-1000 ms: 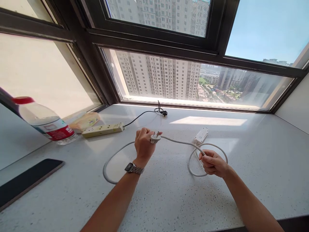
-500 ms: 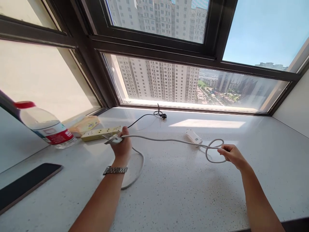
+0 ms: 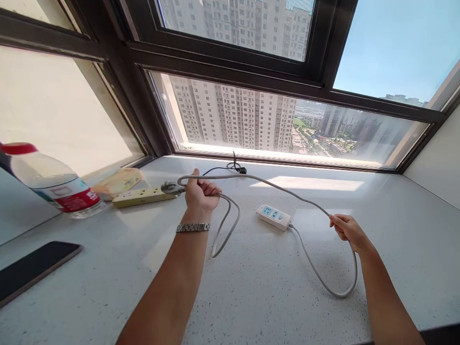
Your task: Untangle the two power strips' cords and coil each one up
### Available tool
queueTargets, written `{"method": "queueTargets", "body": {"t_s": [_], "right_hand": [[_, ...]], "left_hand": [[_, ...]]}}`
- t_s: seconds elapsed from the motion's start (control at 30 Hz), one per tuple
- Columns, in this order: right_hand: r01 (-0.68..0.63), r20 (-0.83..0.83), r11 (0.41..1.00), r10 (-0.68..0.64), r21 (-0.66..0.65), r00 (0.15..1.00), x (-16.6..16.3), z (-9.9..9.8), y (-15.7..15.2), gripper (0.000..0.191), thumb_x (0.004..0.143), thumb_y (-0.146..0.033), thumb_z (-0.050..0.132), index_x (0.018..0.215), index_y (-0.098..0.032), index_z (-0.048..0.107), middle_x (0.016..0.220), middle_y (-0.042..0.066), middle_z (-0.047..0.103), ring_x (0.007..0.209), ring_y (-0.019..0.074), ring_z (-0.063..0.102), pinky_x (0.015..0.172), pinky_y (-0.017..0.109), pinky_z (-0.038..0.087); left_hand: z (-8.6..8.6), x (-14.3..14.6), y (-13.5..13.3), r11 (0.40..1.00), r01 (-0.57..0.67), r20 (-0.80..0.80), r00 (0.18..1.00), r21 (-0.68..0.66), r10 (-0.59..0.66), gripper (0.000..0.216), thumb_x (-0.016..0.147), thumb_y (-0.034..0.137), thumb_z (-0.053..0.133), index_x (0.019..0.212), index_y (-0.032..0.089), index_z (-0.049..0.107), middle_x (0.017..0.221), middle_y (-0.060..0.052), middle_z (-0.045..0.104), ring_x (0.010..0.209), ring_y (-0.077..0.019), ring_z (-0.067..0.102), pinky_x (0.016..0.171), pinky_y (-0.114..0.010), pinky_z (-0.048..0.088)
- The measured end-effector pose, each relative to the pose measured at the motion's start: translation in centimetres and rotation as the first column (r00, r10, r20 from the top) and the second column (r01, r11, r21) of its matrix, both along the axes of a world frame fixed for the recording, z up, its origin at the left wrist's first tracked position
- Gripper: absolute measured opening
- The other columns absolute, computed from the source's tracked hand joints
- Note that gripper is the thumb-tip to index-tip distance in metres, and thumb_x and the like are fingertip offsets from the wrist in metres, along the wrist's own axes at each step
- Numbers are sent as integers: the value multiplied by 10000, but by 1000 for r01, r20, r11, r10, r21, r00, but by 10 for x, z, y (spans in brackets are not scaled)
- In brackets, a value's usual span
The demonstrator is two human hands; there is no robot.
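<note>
My left hand (image 3: 200, 192) is closed round a grey cable (image 3: 273, 188) just behind its plug (image 3: 169, 188). The plug sits at the right end of a yellowish power strip (image 3: 143, 196) lying on the white sill. My right hand (image 3: 347, 230) is closed on the same cable further along, held above the sill. From there the cable loops down and back to a small white power strip (image 3: 274, 217) with blue sockets, lying between my hands. A slack length of cable hangs below my left hand.
A water bottle (image 3: 50, 184) with a red cap and label lies at the left beside a yellow packet (image 3: 118, 181). A dark phone (image 3: 34, 269) rests at the near left. A black cord and plug (image 3: 237, 168) lie by the window frame. A wall rises on the right.
My left hand carried the plug left and up to the yellowish strip's end. My right hand let the coil open into a long loop, and the white strip turned and slid left.
</note>
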State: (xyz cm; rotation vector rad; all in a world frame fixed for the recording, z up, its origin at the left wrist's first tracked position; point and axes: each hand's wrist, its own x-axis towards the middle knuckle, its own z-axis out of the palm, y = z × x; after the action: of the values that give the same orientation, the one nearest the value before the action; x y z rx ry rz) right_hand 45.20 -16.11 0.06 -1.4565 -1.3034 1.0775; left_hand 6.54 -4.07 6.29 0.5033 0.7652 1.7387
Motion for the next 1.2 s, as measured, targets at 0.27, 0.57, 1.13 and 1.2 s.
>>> {"method": "queueTargets", "body": {"t_s": [0.27, 0.57, 1.13, 1.2], "right_hand": [[-260, 180, 961, 273, -92, 945, -20, 3, -4, 459, 731, -619, 629, 682, -163, 653, 490, -72, 306, 464, 70, 211, 448, 244, 178], [140, 270, 987, -155, 75, 950, -17, -10, 4, 493, 680, -657, 657, 607, -175, 587, 535, -45, 341, 489, 87, 272, 450, 255, 249], [248, 194, 960, -270, 133, 943, -27, -11, 3, 463, 683, -632, 679, 601, -183, 601, 546, -25, 392, 497, 104, 329, 454, 264, 306], [262, 172, 953, -287, 155, 942, -30, -10, 3, 448, 700, -614, 677, 613, -182, 593, 554, -26, 392, 511, 105, 334, 462, 261, 307]], "left_hand": [[-4, 25, -10, 982, 142, 41, 988, 127, -148, 536, 829, 401, 612, 494, 174, 260, 385, 91, 205, 339, -38, 208, 369, -177, 235], [25, 37, -37, 886, 267, -230, 955, 378, -189, 512, 830, 425, 641, 461, 162, 404, 427, 62, 258, 410, -61, 334, 478, -211, 389], [28, 80, -88, 550, 803, -832, 456, 231, -316, 399, 779, 480, 624, 554, 165, 526, 496, 11, 451, 500, -104, 405, 481, -251, 343], [26, 89, -96, 476, 873, -896, 289, 103, -336, 375, 784, 478, 616, 596, 163, 537, 496, 25, 432, 479, -88, 357, 445, -235, 284]]}}
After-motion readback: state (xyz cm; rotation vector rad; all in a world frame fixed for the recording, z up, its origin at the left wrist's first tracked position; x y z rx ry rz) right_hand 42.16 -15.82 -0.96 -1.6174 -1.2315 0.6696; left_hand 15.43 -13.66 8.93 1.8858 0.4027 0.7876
